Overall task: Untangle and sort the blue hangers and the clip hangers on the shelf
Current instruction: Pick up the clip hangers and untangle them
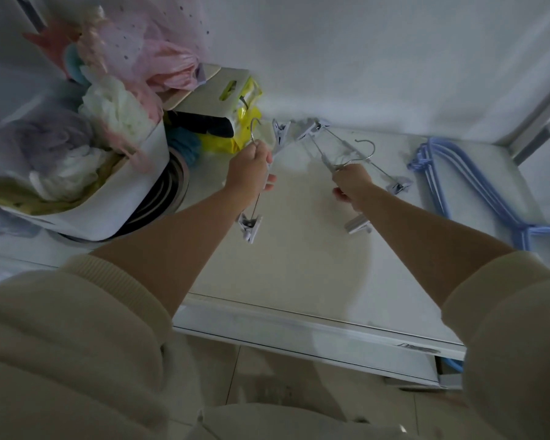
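**Both hands busy with clip hangers, blue ones already parked**

Both hands are full right now. Left hand (251, 168) is closed around one clip hanger (257, 173) just under its metal hook, which sticks up above the fist. One of its clips dangles below the hand on the near side and the other pokes out toward the far side. Right hand (351, 182) is gripping a bundle of clip hangers (334, 147), looks like two or more, right where the wires meet below the hook. Their bars fan out from that fist: clips up at the far end by the back wall, one clip off to the right resting on the shelf (299, 249), one near the wrist.

Progress-wise I'd say it's about halfway. The blue hangers (451, 182) are lying stacked together at the right side of the shelf, well apart from both hands, so that pile seems sorted. The clip ones are what's left. The far clips of the left hanger and the right bundle sit very close together, and I can't tell if they're still snagged or already free.

Over on the left there's a white fabric bin (102, 185) stuffed with clothes, not involved.
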A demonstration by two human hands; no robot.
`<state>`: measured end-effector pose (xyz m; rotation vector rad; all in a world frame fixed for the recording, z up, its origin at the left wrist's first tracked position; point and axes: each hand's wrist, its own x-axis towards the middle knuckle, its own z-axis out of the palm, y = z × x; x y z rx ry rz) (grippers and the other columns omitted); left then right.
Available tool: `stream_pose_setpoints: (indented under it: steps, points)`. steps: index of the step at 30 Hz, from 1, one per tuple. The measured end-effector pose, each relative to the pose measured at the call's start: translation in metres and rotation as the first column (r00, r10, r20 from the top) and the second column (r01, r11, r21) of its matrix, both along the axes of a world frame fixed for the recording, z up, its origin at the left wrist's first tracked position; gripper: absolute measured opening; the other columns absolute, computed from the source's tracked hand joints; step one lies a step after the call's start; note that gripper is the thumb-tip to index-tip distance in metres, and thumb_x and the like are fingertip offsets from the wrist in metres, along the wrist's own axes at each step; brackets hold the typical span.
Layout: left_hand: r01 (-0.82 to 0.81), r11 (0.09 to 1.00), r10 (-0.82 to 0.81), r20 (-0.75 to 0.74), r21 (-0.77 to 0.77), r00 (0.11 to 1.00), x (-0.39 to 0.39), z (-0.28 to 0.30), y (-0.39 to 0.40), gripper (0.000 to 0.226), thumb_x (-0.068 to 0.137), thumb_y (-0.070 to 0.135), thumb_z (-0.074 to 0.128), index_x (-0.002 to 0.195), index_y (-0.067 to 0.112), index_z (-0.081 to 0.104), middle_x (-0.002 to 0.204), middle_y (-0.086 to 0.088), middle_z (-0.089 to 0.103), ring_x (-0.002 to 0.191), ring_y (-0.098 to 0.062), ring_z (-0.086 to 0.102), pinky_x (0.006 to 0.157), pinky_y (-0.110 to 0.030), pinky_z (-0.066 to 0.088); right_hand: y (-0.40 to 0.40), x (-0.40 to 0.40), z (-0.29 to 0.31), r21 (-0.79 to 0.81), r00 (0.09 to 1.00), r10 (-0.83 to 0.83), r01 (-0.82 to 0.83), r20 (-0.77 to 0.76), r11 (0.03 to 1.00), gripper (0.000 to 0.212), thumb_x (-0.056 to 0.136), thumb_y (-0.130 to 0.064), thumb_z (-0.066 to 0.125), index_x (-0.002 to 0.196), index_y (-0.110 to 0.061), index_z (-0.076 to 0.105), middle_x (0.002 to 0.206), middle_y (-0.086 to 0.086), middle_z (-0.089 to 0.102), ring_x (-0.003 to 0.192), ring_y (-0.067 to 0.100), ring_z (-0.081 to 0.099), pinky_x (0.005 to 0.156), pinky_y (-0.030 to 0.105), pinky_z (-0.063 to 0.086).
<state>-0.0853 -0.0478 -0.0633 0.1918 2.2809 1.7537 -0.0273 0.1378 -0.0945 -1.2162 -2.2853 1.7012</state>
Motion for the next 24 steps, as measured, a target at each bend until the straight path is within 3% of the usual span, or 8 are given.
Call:
stream_pose_setpoints:
  steps: [3, 7, 10, 12, 14, 17, 20, 24]
  points:
    - [-0.004, 1.0, 0.002, -0.048, -0.03, 0.999, 0.0, 0.009, 0.005, 0.033, 0.097, 0.022, 0.032, 0.066, 0.02, 0.045, 0.092, -0.008, 0.057, 0.064, -0.024, 0.061, 0.052, -0.026, 0.05, -0.009, 0.004, 0.011, -0.234, 0.984, -0.046, 0.005, -0.169, 0.972, 0.027, 0.094, 0.002, 0.044, 0.078, -0.019, 0.051, 0.071, 0.008, 0.051, 0.048, 0.013, 0.04, 0.035, 0.012, 0.031]
    - [0.001, 0.998, -0.009, -0.118, -0.065, 0.993, 0.002, 0.026, 0.013, 0.031, 0.098, 0.027, 0.032, 0.074, 0.023, 0.051, 0.087, -0.001, 0.058, 0.065, -0.022, 0.062, 0.058, -0.03, 0.053, -0.029, 0.005, 0.037, -0.349, 0.953, -0.08, -0.028, -0.291, 0.937, 0.05, 0.091, 0.014, 0.038, 0.112, -0.027, 0.059, 0.07, 0.008, 0.053, 0.053, 0.013, 0.045, 0.048, 0.02, 0.042]
    - [0.032, 0.993, -0.051, -0.169, -0.114, 0.984, 0.005, 0.034, 0.018, 0.031, 0.098, 0.029, 0.031, 0.095, 0.021, 0.061, 0.087, 0.002, 0.059, 0.073, -0.026, 0.065, 0.071, -0.037, 0.057, -0.054, 0.004, 0.056, -0.367, 0.946, -0.02, -0.106, -0.325, 0.924, 0.059, 0.092, 0.016, 0.031, 0.128, -0.023, 0.055, 0.072, 0.006, 0.048, 0.056, 0.013, 0.047, 0.057, 0.025, 0.05]
    - [0.031, 0.983, -0.071, -0.22, -0.181, 0.973, 0.007, 0.037, 0.019, 0.036, 0.098, 0.029, 0.031, 0.107, 0.02, 0.065, 0.1, -0.002, 0.065, 0.084, -0.025, 0.064, 0.079, -0.035, 0.054, -0.072, 0.001, 0.065, -0.359, 0.943, 0.022, -0.148, -0.331, 0.921, 0.06, 0.093, 0.016, 0.027, 0.136, -0.019, 0.049, 0.087, 0.008, 0.054, 0.056, 0.015, 0.05, 0.061, 0.028, 0.056]
    - [0.03, 0.976, -0.087, -0.261, -0.215, 0.962, 0.009, 0.039, 0.017, 0.037, 0.097, 0.026, 0.031, 0.111, 0.021, 0.065, 0.113, -0.002, 0.066, 0.097, -0.021, 0.059, 0.084, -0.028, 0.045, -0.086, -0.004, 0.067, -0.341, 0.942, 0.057, -0.175, -0.33, 0.924, 0.064, 0.091, 0.016, 0.026, 0.143, -0.019, 0.041, 0.117, 0.013, 0.054, 0.059, 0.017, 0.056, 0.06, 0.029, 0.058]
    - [0.064, 0.987, -0.1, -0.256, -0.145, 0.961, 0.012, 0.04, 0.011, 0.036, 0.097, 0.023, 0.033, 0.108, 0.021, 0.067, 0.117, 0.0, 0.067, 0.104, -0.018, 0.06, 0.088, -0.028, 0.047, -0.1, -0.008, 0.064, -0.289, 0.939, 0.113, -0.212, -0.324, 0.933, 0.064, 0.089, 0.013, 0.031, 0.144, -0.02, 0.036, 0.139, 0.014, 0.051, 0.062, 0.017, 0.061, 0.059, 0.029, 0.058]
    - [0.085, 0.994, -0.099, -0.243, -0.069, 0.965, 0.014, 0.041, 0.005, 0.034, 0.097, 0.021, 0.033, 0.104, 0.02, 0.066, 0.111, 0.0, 0.068, 0.104, -0.018, 0.062, 0.089, -0.03, 0.049, -0.111, -0.004, 0.065, -0.314, 0.932, 0.119, -0.233, -0.342, 0.92, 0.065, 0.088, 0.013, 0.035, 0.146, -0.017, 0.036, 0.13, 0.014, 0.059, 0.069, 0.018, 0.062, 0.059, 0.026, 0.06]
    - [0.146, 0.989, -0.143, -0.248, -0.005, 0.958, 0.015, 0.04, -0.002, 0.03, 0.095, 0.018, 0.033, 0.08, 0.026, 0.058, 0.099, 0.0, 0.067, 0.102, -0.023, 0.065, 0.09, -0.038, 0.052, -0.122, 0.003, 0.069, -0.273, 0.928, 0.127, -0.232, -0.351, 0.934, 0.053, 0.092, 0.009, 0.034, 0.139, -0.013, 0.044, 0.115, 0.012, 0.061, 0.07, 0.016, 0.059, 0.06, 0.028, 0.059]
